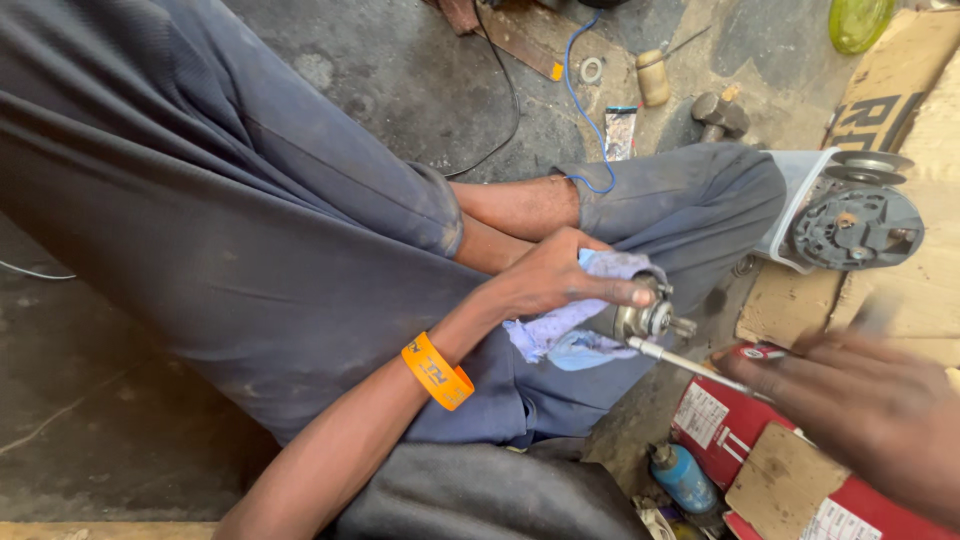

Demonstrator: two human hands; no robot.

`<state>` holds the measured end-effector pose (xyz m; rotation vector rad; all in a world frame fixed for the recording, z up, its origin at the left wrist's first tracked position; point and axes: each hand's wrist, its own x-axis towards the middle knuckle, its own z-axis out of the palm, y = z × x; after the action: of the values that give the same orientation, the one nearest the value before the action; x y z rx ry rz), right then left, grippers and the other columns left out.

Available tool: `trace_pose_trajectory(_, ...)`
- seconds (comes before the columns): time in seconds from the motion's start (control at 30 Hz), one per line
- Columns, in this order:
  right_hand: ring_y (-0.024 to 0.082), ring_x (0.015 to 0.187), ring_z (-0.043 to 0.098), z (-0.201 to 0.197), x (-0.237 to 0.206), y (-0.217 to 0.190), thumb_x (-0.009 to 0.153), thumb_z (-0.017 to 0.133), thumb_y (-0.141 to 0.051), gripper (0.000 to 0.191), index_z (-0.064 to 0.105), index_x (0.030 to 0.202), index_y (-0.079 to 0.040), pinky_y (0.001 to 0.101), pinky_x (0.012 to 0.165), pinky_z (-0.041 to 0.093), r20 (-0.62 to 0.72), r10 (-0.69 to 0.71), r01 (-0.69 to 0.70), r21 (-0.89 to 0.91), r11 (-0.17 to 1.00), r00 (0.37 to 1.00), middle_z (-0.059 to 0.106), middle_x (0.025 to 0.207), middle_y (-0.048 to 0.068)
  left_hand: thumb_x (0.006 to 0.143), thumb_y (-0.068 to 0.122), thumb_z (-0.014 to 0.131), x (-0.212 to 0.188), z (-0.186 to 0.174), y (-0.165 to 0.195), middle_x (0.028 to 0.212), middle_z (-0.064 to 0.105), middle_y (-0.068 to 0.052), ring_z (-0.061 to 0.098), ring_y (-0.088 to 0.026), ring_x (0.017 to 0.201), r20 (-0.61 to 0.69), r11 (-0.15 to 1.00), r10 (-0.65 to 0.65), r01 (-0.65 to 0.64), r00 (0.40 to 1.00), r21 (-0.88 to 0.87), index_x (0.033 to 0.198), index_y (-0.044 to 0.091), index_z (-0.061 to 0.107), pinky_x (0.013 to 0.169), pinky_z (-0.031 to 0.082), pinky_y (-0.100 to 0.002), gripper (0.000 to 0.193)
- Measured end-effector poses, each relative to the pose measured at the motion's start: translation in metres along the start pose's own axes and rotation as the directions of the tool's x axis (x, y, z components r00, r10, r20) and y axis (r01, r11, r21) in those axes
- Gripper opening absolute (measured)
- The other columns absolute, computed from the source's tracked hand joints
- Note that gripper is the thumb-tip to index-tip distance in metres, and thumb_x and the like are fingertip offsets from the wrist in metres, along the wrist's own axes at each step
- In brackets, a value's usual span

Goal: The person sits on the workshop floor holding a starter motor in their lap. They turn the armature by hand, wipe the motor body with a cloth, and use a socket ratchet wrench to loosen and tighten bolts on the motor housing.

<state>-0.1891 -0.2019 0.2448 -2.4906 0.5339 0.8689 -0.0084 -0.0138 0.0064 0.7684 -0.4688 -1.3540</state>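
My left hand (560,278) grips a small metal motor part (645,312) wrapped in a pale blue rag (565,335), resting it on my lap. An orange wristband (437,371) sits on that forearm. My right hand (865,400), blurred at the right edge, holds a screwdriver with a red handle; its thin metal shaft (690,362) points left and its tip meets the underside of the motor part.
A round black plastic housing (858,228) lies in a white tray on cardboard at the right. A hammer head (720,115), a small wooden-handled tool (653,75), a blue wire (578,100), a red box (735,420) and a blue canister (682,478) lie on the concrete floor.
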Motion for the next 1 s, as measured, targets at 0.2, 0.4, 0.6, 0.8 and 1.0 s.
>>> trace_pose_trajectory(0.2, 0.014, 0.047, 0.061, 0.000, 0.001, 0.003, 0.092, 0.066, -0.021, 0.049, 0.063, 0.140, -0.010, 0.0329, 0.044, 0.053, 0.080, 0.026, -0.023, -0.034, 0.999, 0.996, 0.078, 0.087, 0.010, 0.080, 0.039, 0.086, -0.001, 0.000, -0.004, 0.087, 0.072, 0.002, 0.060, -0.006, 0.080, -0.100, 0.999, 0.011, -0.015, 0.995, -0.043, 0.098, -0.002, 0.078, 0.068, 0.049, -0.026, 0.046)
trace_pose_trajectory(0.4, 0.014, 0.047, 0.059, 0.009, -0.005, 0.003, 0.091, 0.066, -0.021, 0.049, 0.064, 0.139, -0.010, 0.0326, 0.044, 0.053, 0.134, 0.311, -0.338, 0.322, 0.884, 0.941, 0.076, 0.085, 0.008, 0.080, 0.038, 0.086, -0.014, 0.001, 0.010, 0.087, 0.073, 0.003, 0.063, -0.004, 0.080, -0.218, 0.979, 0.200, -0.202, 0.955, 0.013, 0.099, 0.001, 0.076, 0.070, 0.053, -0.025, 0.042)
trace_pose_trajectory(0.6, 0.014, 0.048, 0.058, 0.004, -0.009, 0.005, 0.091, 0.067, -0.021, 0.048, 0.065, 0.137, -0.010, 0.0323, 0.044, 0.052, 0.048, 0.116, -0.118, 0.055, 0.991, 0.992, 0.075, 0.082, 0.007, 0.079, 0.039, 0.087, -0.003, -0.001, 0.006, 0.084, 0.071, 0.000, 0.059, -0.006, 0.076, -0.104, 0.998, -0.022, 0.028, 0.994, 0.061, 0.095, 0.001, 0.079, 0.066, 0.049, -0.028, 0.042)
trace_pose_trajectory(0.8, 0.013, 0.048, 0.057, 0.007, -0.001, 0.011, 0.090, 0.067, -0.021, 0.047, 0.066, 0.136, -0.011, 0.0320, 0.044, 0.052, 0.085, 0.169, -0.178, 0.111, 0.978, 0.982, 0.073, 0.079, 0.005, 0.077, 0.040, 0.088, -0.003, -0.002, 0.004, 0.091, 0.075, 0.001, 0.065, -0.006, 0.082, -0.090, 1.000, 0.010, -0.010, 0.996, 0.006, 0.099, 0.002, 0.078, 0.074, 0.054, -0.028, 0.045)
trace_pose_trajectory(1.0, 0.013, 0.048, 0.056, 0.015, -0.007, 0.004, 0.089, 0.068, -0.021, 0.047, 0.067, 0.135, -0.011, 0.0318, 0.044, 0.051, 0.141, 0.346, -0.374, 0.378, 0.847, 0.928, 0.071, 0.077, 0.004, 0.071, 0.041, 0.089, -0.016, 0.003, 0.013, 0.088, 0.076, 0.001, 0.069, -0.006, 0.082, -0.217, 0.955, 0.214, -0.157, 0.952, 0.252, 0.100, 0.002, 0.078, 0.076, 0.056, -0.027, 0.050)
